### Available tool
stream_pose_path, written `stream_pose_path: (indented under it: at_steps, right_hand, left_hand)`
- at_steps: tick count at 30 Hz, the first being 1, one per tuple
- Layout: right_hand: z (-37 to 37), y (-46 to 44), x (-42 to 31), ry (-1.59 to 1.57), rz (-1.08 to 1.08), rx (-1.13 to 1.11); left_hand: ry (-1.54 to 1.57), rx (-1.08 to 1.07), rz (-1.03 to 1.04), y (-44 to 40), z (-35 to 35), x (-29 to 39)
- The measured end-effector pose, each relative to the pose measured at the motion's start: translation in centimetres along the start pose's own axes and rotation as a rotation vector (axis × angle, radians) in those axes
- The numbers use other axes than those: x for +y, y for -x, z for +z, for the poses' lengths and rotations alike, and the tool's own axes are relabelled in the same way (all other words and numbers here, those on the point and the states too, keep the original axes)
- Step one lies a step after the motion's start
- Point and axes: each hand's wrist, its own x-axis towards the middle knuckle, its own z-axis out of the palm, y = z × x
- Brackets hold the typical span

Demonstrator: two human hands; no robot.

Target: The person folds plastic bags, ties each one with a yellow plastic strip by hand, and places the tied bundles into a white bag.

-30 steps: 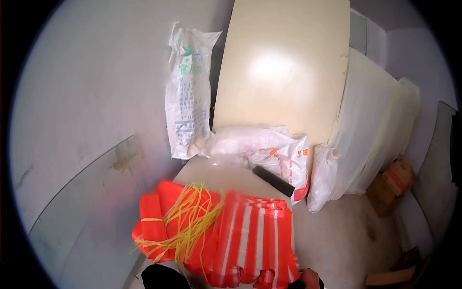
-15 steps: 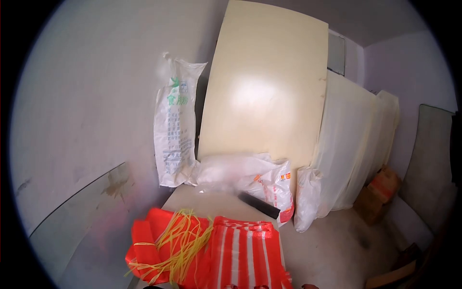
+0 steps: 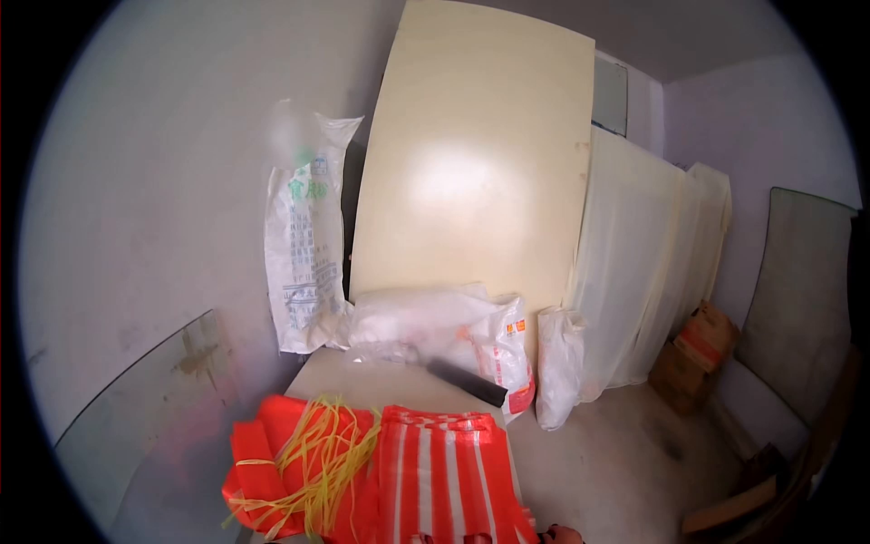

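Observation:
At the bottom edge, my right hand [image 3: 562, 535] shows only in a small part, close to the lower right corner of a stack of red-and-white striped plastic bags [image 3: 439, 476]. Its fingers are too cut off to read. My left hand is out of the picture. Left of the striped stack lie plain red bags [image 3: 353, 508], with a loose tangle of yellow strips [image 3: 317, 462] over them. A folded red bundle [image 3: 257, 467] with a yellow tie round it sits at the far left.
The table [image 3: 349, 376] also bears a black bar [image 3: 467, 382] and white sacks [image 3: 408, 317]. A printed white sack [image 3: 304, 254] stands against the left wall. Behind rises a large cream board [image 3: 471, 163]. Cardboard boxes [image 3: 693, 358] stand on the floor at the right.
The view has tilted up and turned right, so the bags sit lower and further left. The dark sleeve at bottom left has nearly left the picture; less of my right hand shows than at first.

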Motion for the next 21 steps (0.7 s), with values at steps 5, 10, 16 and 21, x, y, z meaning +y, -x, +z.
stream_pose_path:
  at_steps: [5, 10, 16, 21]
  right_hand:
    - [0.6, 2.8, 2.3, 0.172, -0.038, 0.069]
    - [1.6, 2.3, 4.4, 0.122, -0.035, 0.077]
    - [-0.6, 2.0, 0.6, 0.14, -0.011, 0.007]
    - [-0.8, 1.9, 0.8, 0.152, -0.006, -0.022]
  left_hand:
    - [0.017, -0.001, -0.007, 0.3, 1.1, -0.8]
    - [0.036, 0.003, -0.018, 0.7, 1.9, -1.5]
    - [0.052, 0.004, -0.04, 0.8, 2.9, -2.3]
    - [0.057, -0.002, -0.06, 0.8, 3.6, -2.9]
